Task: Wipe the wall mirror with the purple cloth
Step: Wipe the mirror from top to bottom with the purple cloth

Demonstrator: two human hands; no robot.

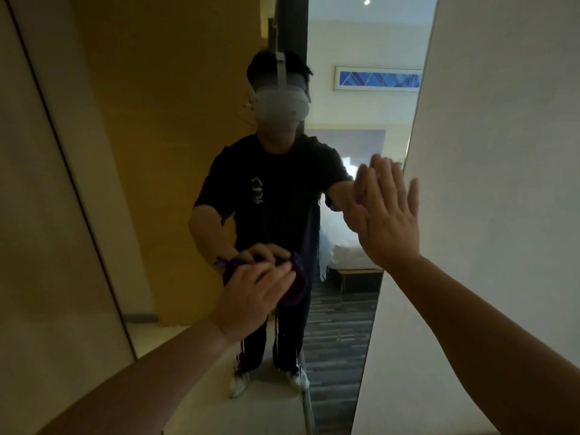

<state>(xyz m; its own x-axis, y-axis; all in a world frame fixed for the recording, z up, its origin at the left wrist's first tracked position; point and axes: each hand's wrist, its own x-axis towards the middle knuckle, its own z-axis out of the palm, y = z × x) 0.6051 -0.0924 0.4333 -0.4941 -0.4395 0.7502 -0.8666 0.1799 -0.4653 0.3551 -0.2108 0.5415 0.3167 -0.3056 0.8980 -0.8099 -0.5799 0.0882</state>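
purple cloth (293, 288): mostly hidden behind left hand (254, 296) | wall mirror (188, 152): top, bottom cut off | forearms: cut at lower edge

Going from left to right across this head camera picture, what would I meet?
Dark left edge of the mirror → left hand pressing the purple cloth on the glass → right hand flat, open, at the mirror's right edge → plain white wall.

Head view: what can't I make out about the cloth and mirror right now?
- Purple cloth: mostly hidden under the left hand; its full shape is unclear.
- Wall mirror: top and bottom cut off by the frame edges.
- Smears on the glass: image too dim to tell.
- Right hand: contact hidden by its back.
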